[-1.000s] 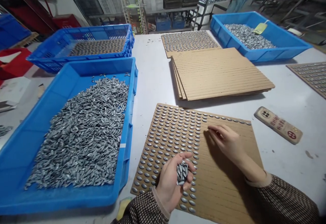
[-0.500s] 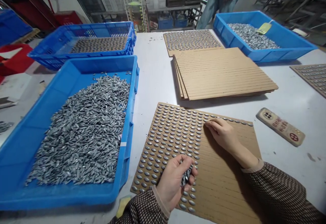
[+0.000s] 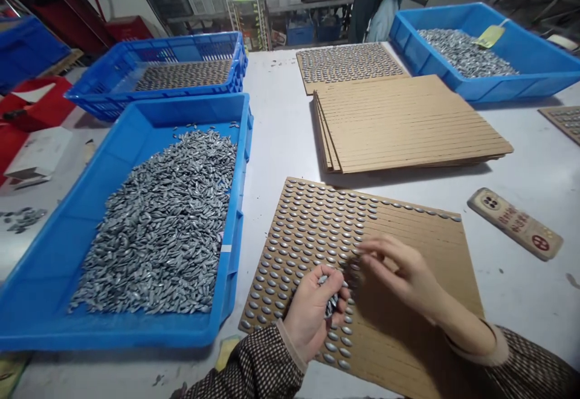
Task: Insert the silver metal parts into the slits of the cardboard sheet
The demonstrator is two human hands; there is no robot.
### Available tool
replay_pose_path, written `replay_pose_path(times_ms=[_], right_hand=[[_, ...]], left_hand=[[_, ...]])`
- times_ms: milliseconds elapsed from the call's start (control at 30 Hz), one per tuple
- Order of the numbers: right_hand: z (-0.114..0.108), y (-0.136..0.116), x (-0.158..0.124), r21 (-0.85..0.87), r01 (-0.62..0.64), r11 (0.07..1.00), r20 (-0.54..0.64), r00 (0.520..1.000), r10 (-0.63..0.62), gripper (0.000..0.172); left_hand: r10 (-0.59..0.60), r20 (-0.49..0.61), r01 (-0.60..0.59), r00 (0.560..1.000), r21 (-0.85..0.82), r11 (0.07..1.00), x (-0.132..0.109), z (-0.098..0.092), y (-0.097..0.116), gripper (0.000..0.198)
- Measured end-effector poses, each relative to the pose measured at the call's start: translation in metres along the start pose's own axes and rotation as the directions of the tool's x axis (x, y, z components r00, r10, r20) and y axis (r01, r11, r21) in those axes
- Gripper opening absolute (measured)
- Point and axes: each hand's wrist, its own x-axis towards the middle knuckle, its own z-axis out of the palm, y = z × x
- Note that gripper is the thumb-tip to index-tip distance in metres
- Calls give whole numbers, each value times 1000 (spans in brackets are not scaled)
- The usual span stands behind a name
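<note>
Your left hand (image 3: 312,320) curls palm-up around metal pieces (image 3: 330,305). Just beside that clump your right hand (image 3: 401,269) arches, fingertips nearly together; I cannot tell if they pinch one.

Left hand (image 3: 312,314) and right hand (image 3: 401,269) over the card sheet (image 3: 408,332).
I see the left cupping grey metal pieces (image 3: 330,304), the right's fingertips (image 3: 369,246) just beside them; a heaped blue tray (image 3: 45,302) sits alongside on the surface (image 3: 281,139).
</note>
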Motion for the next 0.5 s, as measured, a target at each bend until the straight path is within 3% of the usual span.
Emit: replay_pose_path(times_ms=[100, 200, 267, 367, 500], right_hand=[[11, -31, -8, 241, -49, 969, 165, 986, 9, 16], [18, -42, -9, 329, -163, 930, 198, 975, 100, 15], [20, -43, -8, 336, -206, 919, 219, 966, 137, 20], [20, -43, -8, 280, -176, 944, 268, 958, 99, 28], [14, -38, -11, 290, -211, 934, 278, 952, 128, 20]], left_hand=[[46, 12, -45, 999, -23, 999, 1, -1, -1, 31], [64, 31, -64, 997, -17, 998, 1, -1, -2, 32], [62, 34, -61, 998, -4, 998, 1, -1, -3, 32], [53, 57, -54, 997, 14, 998, 1, -2, -5, 34], [24, 64, -24, 998, -1, 1000, 2, -1, -4, 32]])
